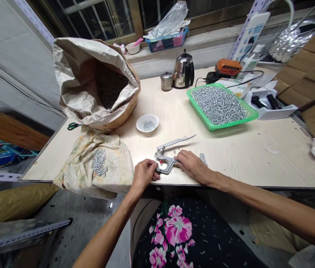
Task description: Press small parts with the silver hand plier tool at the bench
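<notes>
Grey metal hand-press pliers lie near the table's front edge, their long upper lever raised and a spring by the pivot. My right hand is closed around the lower handle. At the jaw end, my left hand is pinched shut beside a small red part of the pliers; what its fingertips hold is too small to make out. Left of my hands, a patterned cloth carries a pile of small silvery metal pieces. A white bowl behind the pliers contains more such pieces.
A green tray full of silvery pieces stands at the right. A large open sack of dark contents is at the back left, with scissors beside it. A kettle, metal canister and orange battery stand at the back.
</notes>
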The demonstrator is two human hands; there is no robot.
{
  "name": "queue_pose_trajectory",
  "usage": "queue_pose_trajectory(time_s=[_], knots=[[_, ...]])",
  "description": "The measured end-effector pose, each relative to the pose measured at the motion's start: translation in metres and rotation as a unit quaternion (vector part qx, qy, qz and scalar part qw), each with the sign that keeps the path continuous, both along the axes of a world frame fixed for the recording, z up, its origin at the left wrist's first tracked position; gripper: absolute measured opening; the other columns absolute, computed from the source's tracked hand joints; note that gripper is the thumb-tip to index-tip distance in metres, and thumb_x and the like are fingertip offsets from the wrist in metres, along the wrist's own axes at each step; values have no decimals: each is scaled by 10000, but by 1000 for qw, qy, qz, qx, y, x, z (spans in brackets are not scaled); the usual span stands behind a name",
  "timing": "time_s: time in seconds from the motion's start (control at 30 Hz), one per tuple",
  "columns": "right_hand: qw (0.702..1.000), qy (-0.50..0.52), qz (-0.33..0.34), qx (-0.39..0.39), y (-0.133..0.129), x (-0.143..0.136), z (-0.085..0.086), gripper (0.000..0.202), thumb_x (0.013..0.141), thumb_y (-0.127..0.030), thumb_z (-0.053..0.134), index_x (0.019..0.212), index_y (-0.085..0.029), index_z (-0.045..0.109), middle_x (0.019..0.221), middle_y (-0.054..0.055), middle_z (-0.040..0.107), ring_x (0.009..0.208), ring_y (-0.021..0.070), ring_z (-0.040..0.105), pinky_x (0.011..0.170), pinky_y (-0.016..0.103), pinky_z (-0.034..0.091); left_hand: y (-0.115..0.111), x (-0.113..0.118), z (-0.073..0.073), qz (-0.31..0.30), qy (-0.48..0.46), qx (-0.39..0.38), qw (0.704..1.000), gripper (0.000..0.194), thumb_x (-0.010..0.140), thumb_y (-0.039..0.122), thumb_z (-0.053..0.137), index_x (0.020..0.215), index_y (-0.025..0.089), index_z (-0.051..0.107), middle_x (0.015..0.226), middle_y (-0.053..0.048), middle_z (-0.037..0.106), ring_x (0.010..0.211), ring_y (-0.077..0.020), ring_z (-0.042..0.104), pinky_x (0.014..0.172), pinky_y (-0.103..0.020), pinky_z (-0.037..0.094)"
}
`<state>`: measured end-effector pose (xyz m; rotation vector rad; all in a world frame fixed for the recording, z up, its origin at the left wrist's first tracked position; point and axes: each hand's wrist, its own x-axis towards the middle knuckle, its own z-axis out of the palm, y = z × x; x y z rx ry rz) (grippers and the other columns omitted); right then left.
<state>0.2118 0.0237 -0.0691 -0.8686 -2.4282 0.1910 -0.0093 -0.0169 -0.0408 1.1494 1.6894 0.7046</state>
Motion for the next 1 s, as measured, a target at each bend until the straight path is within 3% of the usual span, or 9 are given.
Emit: queue_pose_trajectory(time_s=[0.1,0.23,0.3,0.4,0.47,0.57,0.77,0.9,1.0], knots=[[999,-10,-17,-28,0,2,-1,223,1014,-295,404,921,-161,555,873,79,569,809,202,500,723,327,403,-7,3,4,1,90,121,989,198,879,332,548,831,161,635,634,-31,678,609,-156,655,597,-256,528],[997,-66,-21,-35,4,7,4,203,999,-307,449,920,-172,578,883,73,575,821,209,484,721,328,374,-28,15,-1,-137,197,334,912,135,925,223,527,933,189,658,1050,-89,716,1029,-215,642,906,-372,536],[996,-77,-20,-37,11,10,9,190,991,-312,472,939,-178,596,913,72,584,848,212,485,729,329,369,-37,20,-9,-190,215,385,877,164,941,154,487,975,181,646,1157,-105,693,1164,-230,599,992,-409,514],[995,-87,-51,-14,27,13,15,153,976,-274,500,990,-184,623,984,87,595,889,226,480,743,337,368,-44,23,-21,-216,253,406,851,219,950,104,443,1039,172,631,1262,-123,652,1303,-252,516,1075,-463,473],[993,-100,-62,-7,41,13,17,140,966,-221,506,1021,-183,628,1001,92,596,886,227,477,735,334,368,-45,22,-25,-223,266,405,846,247,960,107,421,1077,172,628,1288,-129,640,1336,-260,486,1093,-482,464],[992,-116,-22,-37,64,13,18,148,952,-140,491,1010,-174,622,946,79,586,865,209,490,716,310,375,-46,20,-28,-228,272,406,842,280,973,122,390,1113,171,628,1280,-133,645,1328,-257,498,1087,-472,484],[989,-125,60,-56,104,6,19,115,960,-186,514,880,-179,596,888,52,558,845,186,504,703,285,389,-45,19,-28,-239,282,403,837,313,970,104,368,1163,155,610,1285,-148,640,1330,-261,494,1077,-470,494],[989,-140,10,-52,100,1,26,81,947,-185,534,908,-167,602,925,63,556,822,182,512,677,284,390,-47,21,-23,-234,262,388,852,284,965,106,386,1109,154,626,1283,-141,641,1330,-257,495,1083,-455,483],[991,-126,-13,-50,77,7,33,106,954,-227,538,976,-158,615,972,77,562,822,179,528,688,290,404,-44,19,-11,-188,195,362,892,218,959,165,453,1055,175,649,1229,-116,670,1249,-237,568,1058,-416,490]])
